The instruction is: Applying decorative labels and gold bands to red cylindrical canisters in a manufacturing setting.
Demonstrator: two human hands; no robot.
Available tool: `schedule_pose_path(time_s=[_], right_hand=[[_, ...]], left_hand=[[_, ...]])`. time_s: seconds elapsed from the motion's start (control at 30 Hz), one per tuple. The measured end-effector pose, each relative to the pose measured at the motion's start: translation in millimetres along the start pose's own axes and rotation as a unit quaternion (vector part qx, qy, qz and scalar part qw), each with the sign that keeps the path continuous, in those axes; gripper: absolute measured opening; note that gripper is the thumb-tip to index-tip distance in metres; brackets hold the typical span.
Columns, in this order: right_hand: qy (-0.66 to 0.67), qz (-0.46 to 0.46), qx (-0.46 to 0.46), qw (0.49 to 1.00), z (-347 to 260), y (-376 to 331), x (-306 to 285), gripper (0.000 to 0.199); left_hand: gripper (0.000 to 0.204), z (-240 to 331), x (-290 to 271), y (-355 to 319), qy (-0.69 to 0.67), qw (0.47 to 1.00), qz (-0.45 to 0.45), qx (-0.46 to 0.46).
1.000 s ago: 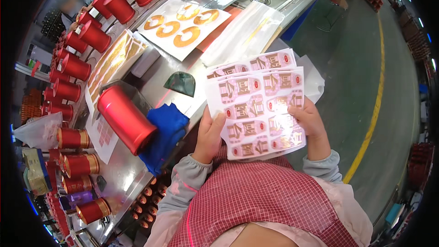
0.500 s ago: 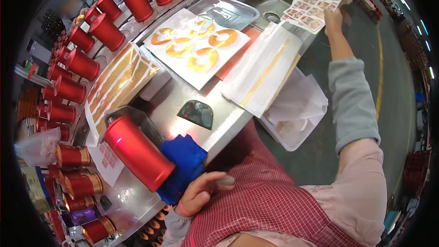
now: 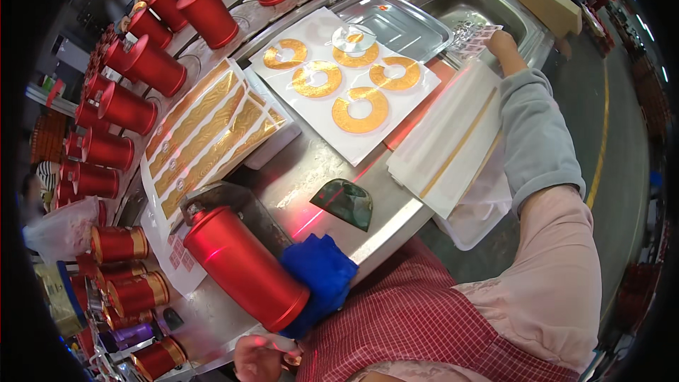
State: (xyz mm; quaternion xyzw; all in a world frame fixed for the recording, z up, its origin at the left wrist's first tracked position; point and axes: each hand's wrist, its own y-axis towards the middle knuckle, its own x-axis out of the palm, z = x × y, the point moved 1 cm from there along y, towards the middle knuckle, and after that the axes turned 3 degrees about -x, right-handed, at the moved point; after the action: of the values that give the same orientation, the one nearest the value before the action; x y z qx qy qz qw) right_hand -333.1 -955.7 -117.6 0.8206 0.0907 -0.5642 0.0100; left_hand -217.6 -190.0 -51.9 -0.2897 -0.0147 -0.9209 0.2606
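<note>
My right hand (image 3: 502, 49) is closed on a sheet of small printed labels (image 3: 481, 39), lowered at the near edge of the steel sink (image 3: 509, 18), where water glints around it. Low in the picture, beside a red metal canister, my left hand (image 3: 262, 359) is loosely curled with its fingers apart. It wears a pale finger cover, and nothing shows in it. The red canister (image 3: 247, 269) lies tilted on a dark stand (image 3: 226, 198), against a crumpled blue cloth (image 3: 322, 279). A dark, rounded scraper-like plate (image 3: 344, 201) rests on the steel worktop (image 3: 283, 184).
White sheets carry gold ring labels (image 3: 361, 110) and gold strip labels (image 3: 205, 141). A metal tray (image 3: 396, 25) sits before the sink, with white backing sheets (image 3: 453, 134) over a white bin (image 3: 470, 226). Red canisters (image 3: 152, 64) line a conveyor; a cardboard box (image 3: 544, 3) stands right.
My right hand has brought the label sheet from beyond the counter's right edge down into the sink. My left hand has dropped lower and its fingers have curled. The view has shifted.
</note>
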Motion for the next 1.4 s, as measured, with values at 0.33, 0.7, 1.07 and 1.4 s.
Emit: schedule_pose_path(time_s=[0.33, 0.7, 1.07, 1.4], right_hand=[[0.092, -0.058, -0.516, 0.850, -123, -182, -46, 0.019], [-0.035, 0.029, -0.617, 0.785, -124, -443, 65, 0.045], [0.115, 0.087, -0.597, 0.790, -117, -446, 85, 0.067], [0.179, 0.027, -0.514, 0.838, -118, -447, 78, 0.047]], left_hand=[[0.055, -22, -41, 19, 0.294, 0.842, 0.392, 0.226], [0.091, -31, 4, 52, 0.552, 0.758, 0.244, 0.248], [0.086, -34, -10, 57, 0.511, 0.758, 0.250, 0.319], [0.086, -28, -26, 55, 0.550, 0.757, 0.216, 0.279]])
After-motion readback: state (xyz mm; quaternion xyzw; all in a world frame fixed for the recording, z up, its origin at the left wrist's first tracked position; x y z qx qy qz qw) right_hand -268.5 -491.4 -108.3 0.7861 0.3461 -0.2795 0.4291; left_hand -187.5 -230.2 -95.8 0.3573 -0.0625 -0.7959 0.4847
